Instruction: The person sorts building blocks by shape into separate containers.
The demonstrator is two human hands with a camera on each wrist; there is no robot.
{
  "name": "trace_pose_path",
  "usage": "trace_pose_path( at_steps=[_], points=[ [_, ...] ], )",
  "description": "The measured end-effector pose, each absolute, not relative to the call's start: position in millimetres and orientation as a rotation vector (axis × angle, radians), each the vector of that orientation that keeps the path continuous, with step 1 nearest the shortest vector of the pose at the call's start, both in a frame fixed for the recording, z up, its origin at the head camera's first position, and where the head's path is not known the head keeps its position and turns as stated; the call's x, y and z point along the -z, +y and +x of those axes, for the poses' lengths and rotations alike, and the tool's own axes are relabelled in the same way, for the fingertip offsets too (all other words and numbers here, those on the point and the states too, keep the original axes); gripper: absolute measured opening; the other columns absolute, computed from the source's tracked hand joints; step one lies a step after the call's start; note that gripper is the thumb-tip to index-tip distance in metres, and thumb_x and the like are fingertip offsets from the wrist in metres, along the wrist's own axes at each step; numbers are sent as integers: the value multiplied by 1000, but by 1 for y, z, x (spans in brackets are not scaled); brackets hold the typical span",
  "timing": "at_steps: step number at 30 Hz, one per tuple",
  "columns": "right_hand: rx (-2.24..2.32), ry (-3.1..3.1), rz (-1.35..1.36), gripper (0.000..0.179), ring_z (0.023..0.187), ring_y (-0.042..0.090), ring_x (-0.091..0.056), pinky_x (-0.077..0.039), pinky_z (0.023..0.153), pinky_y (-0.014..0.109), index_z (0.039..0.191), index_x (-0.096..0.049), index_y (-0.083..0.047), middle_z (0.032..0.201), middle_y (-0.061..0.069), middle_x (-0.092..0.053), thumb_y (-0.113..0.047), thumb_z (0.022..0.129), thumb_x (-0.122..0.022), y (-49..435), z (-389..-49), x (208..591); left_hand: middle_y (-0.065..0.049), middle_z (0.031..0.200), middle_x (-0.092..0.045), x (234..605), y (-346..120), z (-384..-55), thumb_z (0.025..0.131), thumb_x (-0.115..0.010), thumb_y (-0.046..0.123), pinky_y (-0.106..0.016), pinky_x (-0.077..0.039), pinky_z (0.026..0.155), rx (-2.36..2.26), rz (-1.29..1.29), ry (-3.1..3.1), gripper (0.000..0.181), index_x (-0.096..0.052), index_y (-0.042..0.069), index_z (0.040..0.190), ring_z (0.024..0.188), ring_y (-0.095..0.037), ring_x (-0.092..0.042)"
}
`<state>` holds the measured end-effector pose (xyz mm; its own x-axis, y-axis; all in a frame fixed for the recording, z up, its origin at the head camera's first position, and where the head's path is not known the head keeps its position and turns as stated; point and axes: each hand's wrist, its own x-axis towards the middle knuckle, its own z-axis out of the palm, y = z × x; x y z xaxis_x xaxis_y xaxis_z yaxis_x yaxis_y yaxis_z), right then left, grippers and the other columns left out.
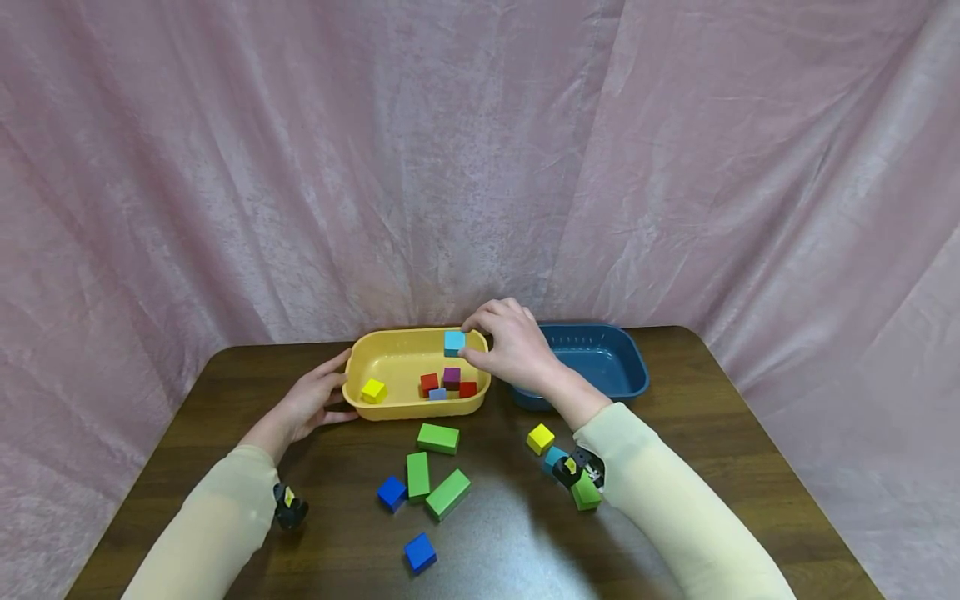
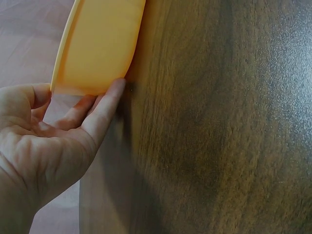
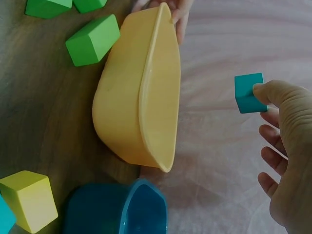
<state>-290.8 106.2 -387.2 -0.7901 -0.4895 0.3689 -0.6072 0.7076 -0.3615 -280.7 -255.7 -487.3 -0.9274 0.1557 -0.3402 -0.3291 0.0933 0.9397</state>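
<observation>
My right hand (image 1: 517, 346) pinches a light blue cube (image 1: 454, 343) between thumb and fingers. That cube is held up over the right part of the yellow tray (image 1: 397, 411); the right wrist view shows it apart from the tray wall. At the tray's left end, my left hand (image 1: 311, 400) holds the outside, thumb at the near corner and fingers toward the far side. Inside the tray lie a yellow cube (image 1: 374, 391), two red cubes (image 1: 429, 384), a purple cube (image 1: 452, 378) and a small blue block (image 1: 438, 394).
A dark blue tray (image 1: 633, 358) stands to the right, partly behind the right wrist. Nearer on the wooden table are several green blocks (image 1: 448, 494), two blue cubes (image 1: 421, 552), a yellow cube (image 1: 541, 438) and a light blue cube (image 1: 553, 458). Pink curtain (image 1: 480, 167) hangs behind.
</observation>
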Motion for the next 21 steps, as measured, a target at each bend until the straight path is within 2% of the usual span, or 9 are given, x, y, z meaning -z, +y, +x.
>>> trace_pose_path(
  at_steps=[21],
  points=[
    [-676,-2756,792,33,114,18,-46,-42,98,39,116,-75,-22,118,-6,-62,-44,90,-77,94,-306,400,-20,167,-17,488,-256,-280,111,-37,21,-56,-52,98,-1896,-157,2026,61,-11,33,166,136,-42,-46]
  ],
)
